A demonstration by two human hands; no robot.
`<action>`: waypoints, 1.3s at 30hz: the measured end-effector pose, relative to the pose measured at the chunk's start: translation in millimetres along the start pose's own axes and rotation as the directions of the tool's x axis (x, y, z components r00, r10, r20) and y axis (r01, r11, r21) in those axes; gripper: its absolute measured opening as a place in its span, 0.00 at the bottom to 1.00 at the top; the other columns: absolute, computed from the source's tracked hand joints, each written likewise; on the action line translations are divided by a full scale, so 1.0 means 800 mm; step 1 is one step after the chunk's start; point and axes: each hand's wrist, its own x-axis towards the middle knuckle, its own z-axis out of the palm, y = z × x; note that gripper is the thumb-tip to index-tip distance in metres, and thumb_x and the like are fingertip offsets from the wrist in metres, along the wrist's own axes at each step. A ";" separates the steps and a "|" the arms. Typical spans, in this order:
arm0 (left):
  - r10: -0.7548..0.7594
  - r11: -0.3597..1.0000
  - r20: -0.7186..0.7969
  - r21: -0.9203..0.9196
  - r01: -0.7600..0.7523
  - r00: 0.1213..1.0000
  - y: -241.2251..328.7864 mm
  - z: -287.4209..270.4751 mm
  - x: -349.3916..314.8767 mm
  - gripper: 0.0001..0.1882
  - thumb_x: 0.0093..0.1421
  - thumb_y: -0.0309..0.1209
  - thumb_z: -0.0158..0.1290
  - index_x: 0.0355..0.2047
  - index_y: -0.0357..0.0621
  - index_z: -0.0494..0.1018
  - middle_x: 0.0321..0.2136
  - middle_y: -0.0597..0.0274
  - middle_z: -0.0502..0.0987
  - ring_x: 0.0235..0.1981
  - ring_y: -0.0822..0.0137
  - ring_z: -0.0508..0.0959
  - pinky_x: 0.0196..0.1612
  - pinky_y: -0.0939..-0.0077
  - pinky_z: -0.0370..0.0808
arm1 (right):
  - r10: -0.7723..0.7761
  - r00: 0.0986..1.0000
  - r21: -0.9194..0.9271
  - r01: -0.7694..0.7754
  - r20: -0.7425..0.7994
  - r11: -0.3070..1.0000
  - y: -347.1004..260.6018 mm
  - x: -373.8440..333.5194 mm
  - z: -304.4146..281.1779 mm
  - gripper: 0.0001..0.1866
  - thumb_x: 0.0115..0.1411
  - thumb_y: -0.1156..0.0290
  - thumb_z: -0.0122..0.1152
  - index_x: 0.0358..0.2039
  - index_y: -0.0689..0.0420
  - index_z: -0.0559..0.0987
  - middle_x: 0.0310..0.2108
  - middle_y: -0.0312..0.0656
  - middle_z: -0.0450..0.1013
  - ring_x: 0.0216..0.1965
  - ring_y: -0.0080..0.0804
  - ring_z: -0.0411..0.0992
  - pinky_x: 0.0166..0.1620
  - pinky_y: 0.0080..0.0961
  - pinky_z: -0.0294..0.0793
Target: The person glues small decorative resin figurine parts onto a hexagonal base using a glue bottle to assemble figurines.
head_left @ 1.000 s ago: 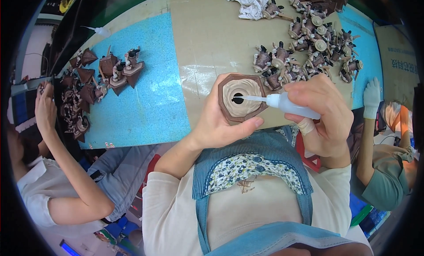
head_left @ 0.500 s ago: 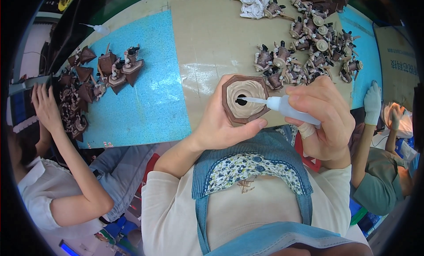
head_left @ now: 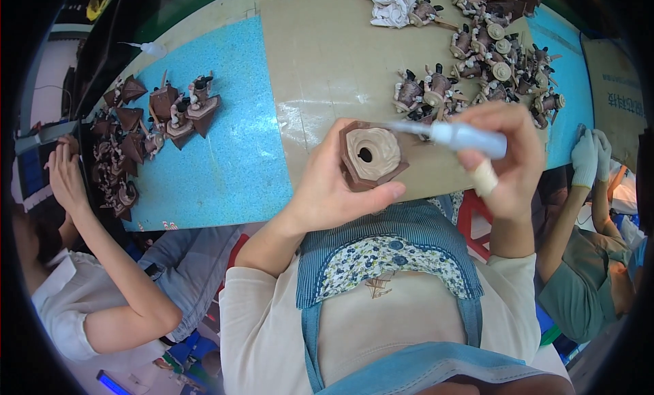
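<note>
My left hand [head_left: 327, 180] is wrapped round a brown octagonal base [head_left: 351, 165], its thumb along the near side. The base's beige, rippled inside faces up, with a dark hole in the middle. In my right hand [head_left: 507, 160] is a small white squeeze bottle [head_left: 470, 139] with a long thin nozzle. The bottle lies nearly level, its nozzle pointing left, apart from the hole and near the base's upper right rim. A strip of tape wraps the right thumb. Motion blurs the bottle and right fingers a little.
Many small figurines [head_left: 436, 88] crowd the table's far right. Brown pyramid-shaped pieces and figures [head_left: 180, 116] stand at the left on a blue mat [head_left: 238, 122]. Another nozzle bottle [head_left: 151, 49] and a white cloth [head_left: 385, 5] lie farther back. Co-workers sit left [head_left: 116, 313] and right [head_left: 589, 279].
My right hand has drawn the bottle's nozzle out of the hole, up and to the right. My left hand has tilted the base slightly. The right co-worker's gloved hands have come together.
</note>
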 end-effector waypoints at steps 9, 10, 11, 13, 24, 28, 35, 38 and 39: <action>0.361 0.408 -0.017 0.902 -0.141 0.932 0.046 -0.049 0.007 0.38 0.46 0.30 0.64 0.56 0.35 0.60 0.43 0.48 0.71 0.40 0.51 0.74 0.46 0.66 0.71 | 0.272 0.956 0.256 -0.236 -0.115 0.937 0.114 0.082 0.000 0.19 0.55 0.83 0.56 0.49 0.65 0.70 0.40 0.43 0.73 0.44 0.30 0.75 0.46 0.27 0.75; 0.359 0.409 -0.012 0.901 -0.146 0.933 0.044 -0.053 0.011 0.38 0.46 0.30 0.64 0.56 0.35 0.60 0.43 0.48 0.71 0.40 0.51 0.74 0.46 0.66 0.71 | 0.261 0.957 0.122 -0.247 -0.124 0.961 0.131 0.089 0.000 0.19 0.54 0.83 0.55 0.49 0.65 0.71 0.40 0.42 0.74 0.43 0.29 0.75 0.46 0.26 0.75; 0.410 0.467 -0.013 0.862 -0.198 0.912 0.042 -0.057 0.015 0.38 0.47 0.29 0.63 0.57 0.35 0.59 0.44 0.48 0.70 0.41 0.52 0.73 0.47 0.66 0.70 | 0.278 0.949 0.032 -0.276 -0.147 0.961 0.149 0.092 -0.001 0.17 0.51 0.83 0.56 0.44 0.62 0.75 0.39 0.43 0.76 0.39 0.30 0.76 0.44 0.27 0.75; 0.477 0.566 -0.049 0.781 -0.264 0.878 0.042 -0.053 0.013 0.38 0.48 0.25 0.60 0.59 0.34 0.57 0.45 0.48 0.69 0.45 0.51 0.70 0.50 0.64 0.69 | 0.320 0.942 -0.155 -0.333 -0.104 0.930 0.152 0.098 0.004 0.18 0.50 0.82 0.56 0.44 0.60 0.76 0.37 0.45 0.76 0.37 0.32 0.76 0.44 0.28 0.74; 0.788 0.549 -0.190 0.647 -0.529 0.585 0.010 -0.033 0.035 0.36 0.46 0.20 0.64 0.53 0.36 0.57 0.50 0.43 0.68 0.50 0.53 0.73 0.52 0.67 0.71 | 0.107 0.994 -0.676 -0.100 -0.032 0.730 0.153 0.159 -0.040 0.21 0.54 0.84 0.48 0.50 0.63 0.73 0.44 0.53 0.75 0.48 0.44 0.74 0.52 0.32 0.71; 0.898 0.413 -0.163 0.633 -0.655 0.408 0.007 -0.031 0.050 0.37 0.43 0.17 0.65 0.49 0.39 0.55 0.50 0.40 0.69 0.52 0.50 0.72 0.53 0.62 0.71 | 0.303 0.949 -0.832 -0.102 0.082 0.545 0.179 0.183 -0.034 0.19 0.54 0.69 0.62 0.44 0.65 0.74 0.39 0.62 0.74 0.45 0.57 0.73 0.47 0.43 0.72; 0.940 0.308 -0.136 0.733 -0.606 0.313 0.021 -0.027 0.048 0.40 0.42 0.16 0.66 0.46 0.47 0.49 0.53 0.35 0.63 0.53 0.50 0.72 0.49 0.66 0.78 | 0.157 0.986 -0.770 -0.059 0.053 0.635 0.172 0.171 -0.036 0.21 0.47 0.71 0.69 0.42 0.65 0.77 0.41 0.56 0.74 0.45 0.50 0.73 0.47 0.34 0.72; 0.956 0.286 -0.170 0.731 -0.619 0.241 0.023 -0.023 0.048 0.42 0.42 0.17 0.67 0.46 0.49 0.48 0.52 0.39 0.63 0.53 0.47 0.72 0.50 0.63 0.77 | 0.262 0.962 -0.644 -0.248 -0.077 0.724 0.129 0.172 -0.052 0.22 0.46 0.73 0.68 0.43 0.63 0.76 0.43 0.52 0.73 0.43 0.44 0.74 0.47 0.30 0.71; 0.958 0.281 -0.170 0.730 -0.623 0.232 0.024 -0.022 0.049 0.42 0.42 0.17 0.67 0.46 0.49 0.48 0.52 0.39 0.63 0.53 0.47 0.72 0.50 0.63 0.77 | 0.254 0.964 -0.648 -0.243 -0.079 0.722 0.121 0.164 -0.060 0.22 0.46 0.73 0.68 0.43 0.63 0.76 0.43 0.52 0.73 0.43 0.44 0.74 0.47 0.30 0.71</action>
